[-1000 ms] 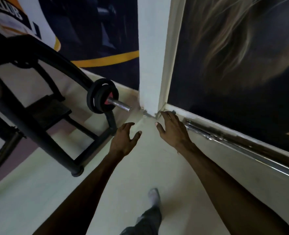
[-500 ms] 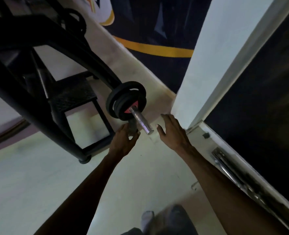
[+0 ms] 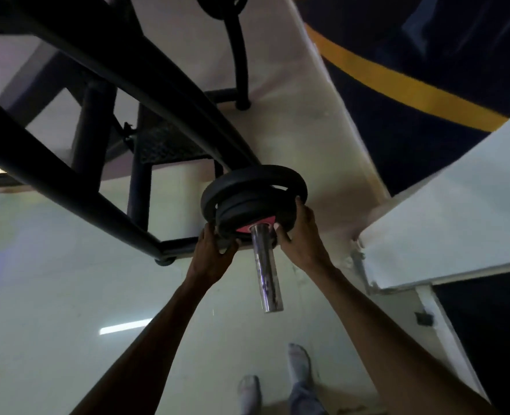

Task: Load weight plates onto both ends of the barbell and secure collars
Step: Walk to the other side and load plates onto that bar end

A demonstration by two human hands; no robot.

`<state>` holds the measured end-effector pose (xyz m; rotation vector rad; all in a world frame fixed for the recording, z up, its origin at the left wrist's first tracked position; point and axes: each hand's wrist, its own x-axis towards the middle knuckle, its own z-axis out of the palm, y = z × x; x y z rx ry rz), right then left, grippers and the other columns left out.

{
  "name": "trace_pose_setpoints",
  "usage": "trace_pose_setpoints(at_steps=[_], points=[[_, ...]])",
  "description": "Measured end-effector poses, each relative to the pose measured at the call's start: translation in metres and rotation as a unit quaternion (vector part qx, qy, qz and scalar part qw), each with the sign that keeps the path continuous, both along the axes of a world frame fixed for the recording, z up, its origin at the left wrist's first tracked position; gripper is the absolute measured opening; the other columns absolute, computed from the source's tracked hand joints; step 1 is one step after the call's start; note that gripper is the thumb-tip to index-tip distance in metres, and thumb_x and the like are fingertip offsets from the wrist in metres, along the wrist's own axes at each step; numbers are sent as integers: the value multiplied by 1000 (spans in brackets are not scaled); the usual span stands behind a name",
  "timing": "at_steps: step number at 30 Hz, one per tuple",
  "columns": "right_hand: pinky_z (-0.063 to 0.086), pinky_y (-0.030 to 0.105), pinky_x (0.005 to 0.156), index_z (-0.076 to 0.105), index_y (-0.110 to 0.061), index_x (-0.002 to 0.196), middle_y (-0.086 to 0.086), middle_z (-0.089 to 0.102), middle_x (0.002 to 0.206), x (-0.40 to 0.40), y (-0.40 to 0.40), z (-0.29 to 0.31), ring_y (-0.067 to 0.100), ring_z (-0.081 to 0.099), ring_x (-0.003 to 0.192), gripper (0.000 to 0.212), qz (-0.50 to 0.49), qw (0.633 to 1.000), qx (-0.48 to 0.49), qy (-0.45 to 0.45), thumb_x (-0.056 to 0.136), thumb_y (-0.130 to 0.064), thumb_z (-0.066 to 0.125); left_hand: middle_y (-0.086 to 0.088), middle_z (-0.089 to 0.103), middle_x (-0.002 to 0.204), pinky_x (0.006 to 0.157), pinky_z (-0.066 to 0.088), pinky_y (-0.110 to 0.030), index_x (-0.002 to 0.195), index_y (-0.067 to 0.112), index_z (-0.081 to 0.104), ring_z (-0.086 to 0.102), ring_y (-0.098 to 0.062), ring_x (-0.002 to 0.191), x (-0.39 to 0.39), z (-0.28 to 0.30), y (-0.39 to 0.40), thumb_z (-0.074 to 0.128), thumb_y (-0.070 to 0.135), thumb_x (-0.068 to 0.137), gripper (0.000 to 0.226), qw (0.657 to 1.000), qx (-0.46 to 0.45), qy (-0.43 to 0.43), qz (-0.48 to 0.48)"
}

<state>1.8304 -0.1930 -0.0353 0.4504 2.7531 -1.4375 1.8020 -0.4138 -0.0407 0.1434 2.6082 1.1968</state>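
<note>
A chrome barbell sleeve [image 3: 266,274] points toward me at the middle of the view. Black weight plates [image 3: 252,190] sit stacked on it, the outer one with a red hub [image 3: 249,228]. My left hand [image 3: 214,250] grips the lower left rim of the outer plate. My right hand [image 3: 300,235] holds its right rim, thumb on the face. No collar is visible on the sleeve. The rest of the bar is hidden behind the plates.
A black steel rack frame [image 3: 104,121] fills the upper left, its foot [image 3: 165,260] on the pale floor. A white pillar [image 3: 445,232] and a dark wall with a yellow stripe [image 3: 397,85] stand close on the right. My feet [image 3: 277,384] are below.
I have stepped closer to the rack. Both hands, open and apart in the air before, have reached up and closed on the outer plate's rim.
</note>
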Motion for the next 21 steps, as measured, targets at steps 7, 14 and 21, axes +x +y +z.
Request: trace_pose_setpoints(at_steps=[7, 14, 21], points=[[36, -10, 80, 34, -9, 152, 0, 41, 142, -23, 14, -60, -27, 46, 107, 71, -43, 997, -63, 8, 92, -8, 72, -12, 45, 139, 91, 38, -3, 148, 3, 35, 44, -14, 124, -7, -61, 11, 77, 19, 92, 72, 998, 3, 55, 23], [52, 27, 104, 37, -13, 146, 4, 39, 146, -18, 18, -88, 14, 53, 129, 79, -50, 994, -69, 70, 82, -14, 83, -12, 51, 133, 88, 50, -17, 139, 2, 41, 57, -23, 119, -11, -77, 7, 82, 23, 88, 68, 995, 30, 86, 49], [54, 44, 103, 48, -20, 138, 6, 43, 137, 8, 35, -98, 26, 51, 127, 69, 17, 997, 0, 75, 80, -13, 85, -2, 53, 118, 76, 53, -10, 123, 3, 47, 59, -16, 102, -1, -81, -4, 88, 22, 81, 62, 994, 47, 91, 26]])
